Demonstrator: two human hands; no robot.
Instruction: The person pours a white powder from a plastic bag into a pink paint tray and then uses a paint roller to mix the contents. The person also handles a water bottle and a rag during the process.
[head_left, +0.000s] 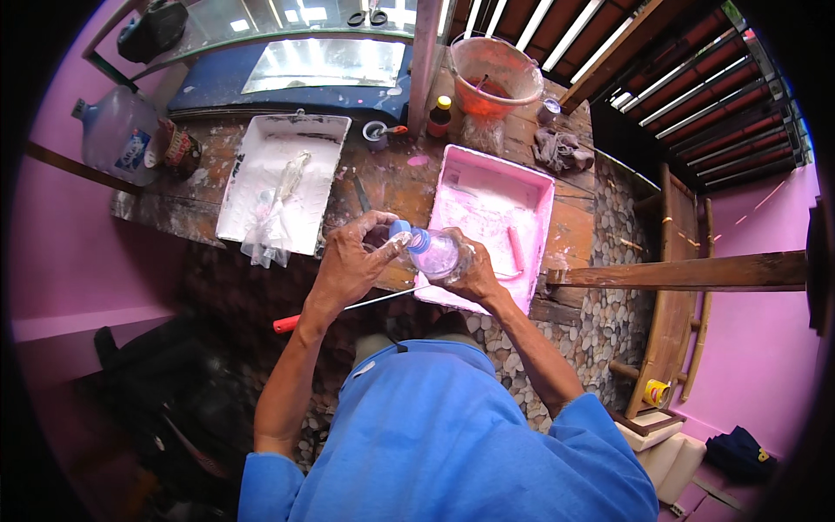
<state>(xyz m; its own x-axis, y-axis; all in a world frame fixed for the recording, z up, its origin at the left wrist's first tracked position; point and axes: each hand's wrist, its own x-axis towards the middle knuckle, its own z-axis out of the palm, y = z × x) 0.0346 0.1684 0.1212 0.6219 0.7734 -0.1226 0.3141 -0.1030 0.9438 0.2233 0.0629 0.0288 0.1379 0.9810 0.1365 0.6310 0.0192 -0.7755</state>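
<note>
My left hand [357,265] pinches a blue cap [400,229] beside the mouth of a clear plastic bottle [432,255], which my right hand [470,271] grips around its body; I cannot tell whether the cap touches the neck. Both hands are over the near left part of a pink-coated paint tray [539,213]. In it lies a pink roller [515,250], with a long frame and red handle [285,324] sticking out toward the lower left. Left of my hands, a white tray [239,196] holds a brush-like item [292,177] and crumpled clear plastic [265,239].
A bucket [513,65], dark bottle [439,117], small cup [374,135] and rag [561,150] stand or lie on the worn wooden table [570,217]. A water jug [117,130] is at left. A wooden beam [678,271] crosses at right, near a bamboo bench [661,348].
</note>
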